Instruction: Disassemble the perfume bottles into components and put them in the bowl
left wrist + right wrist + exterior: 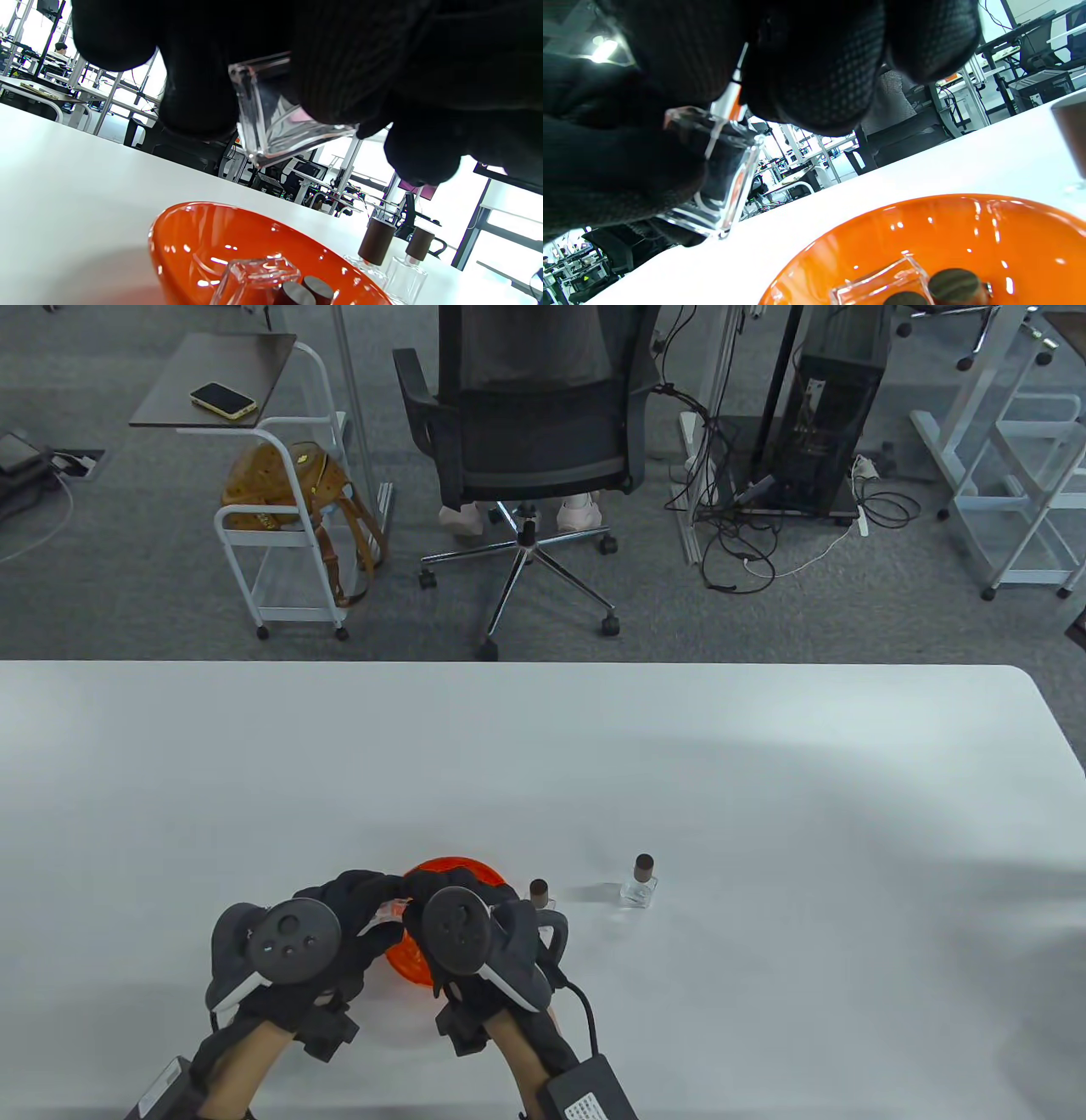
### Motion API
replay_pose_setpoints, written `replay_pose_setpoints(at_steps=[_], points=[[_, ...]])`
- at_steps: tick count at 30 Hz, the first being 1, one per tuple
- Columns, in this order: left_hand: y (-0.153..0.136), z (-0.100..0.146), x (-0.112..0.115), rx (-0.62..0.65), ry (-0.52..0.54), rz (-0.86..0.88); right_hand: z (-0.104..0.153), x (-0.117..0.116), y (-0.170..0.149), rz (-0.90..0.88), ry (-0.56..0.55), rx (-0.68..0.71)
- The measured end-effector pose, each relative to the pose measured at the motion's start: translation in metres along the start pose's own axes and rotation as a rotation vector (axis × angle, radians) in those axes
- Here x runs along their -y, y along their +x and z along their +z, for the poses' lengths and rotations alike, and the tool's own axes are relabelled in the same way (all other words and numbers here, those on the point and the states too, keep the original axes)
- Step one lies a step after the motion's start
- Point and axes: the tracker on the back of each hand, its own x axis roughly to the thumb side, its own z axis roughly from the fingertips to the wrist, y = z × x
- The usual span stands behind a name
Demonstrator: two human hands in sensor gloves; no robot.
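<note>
Two gloved hands meet above a round, glossy orange plastic bowl near the front edge of the white tabletop, left of its middle. The left hand curls its fingers round a square clear glass perfume bottle body, held in the air over the bowl's left rim. The right hand closes its fingers over the top end of that same bottle, where a thin spray tube runs down inside the glass. The bottle is tilted: in the left wrist view one bottom corner points down toward the bowl, and its long axis leans up into the right hand's fingers. Whether the cap is on or off under those fingers cannot be told.

Inside the bowl lie one clear glass bottle body on its side and two dark brown round caps just beside it, touching or nearly so.

Two more whole perfume bottles stand upright on the tabletop right of the bowl, each clear glass with a brown cylindrical cap pointing straight up. The nearer one is just beside the bowl's right rim, partly hidden by the right hand; the farther one stands apart, further right.

So: three glass bodies plus one in hand among four bottles, two loose caps, one bowl.
</note>
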Motion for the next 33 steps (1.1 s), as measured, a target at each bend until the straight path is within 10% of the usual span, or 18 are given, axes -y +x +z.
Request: replay_pose_setpoints(at_steps=[33], points=[[0.001, -0.004, 0.009, -0.014, -0.039, -0.008, -0.002, -0.008, -0.010, -0.014, 0.035, -0.008]])
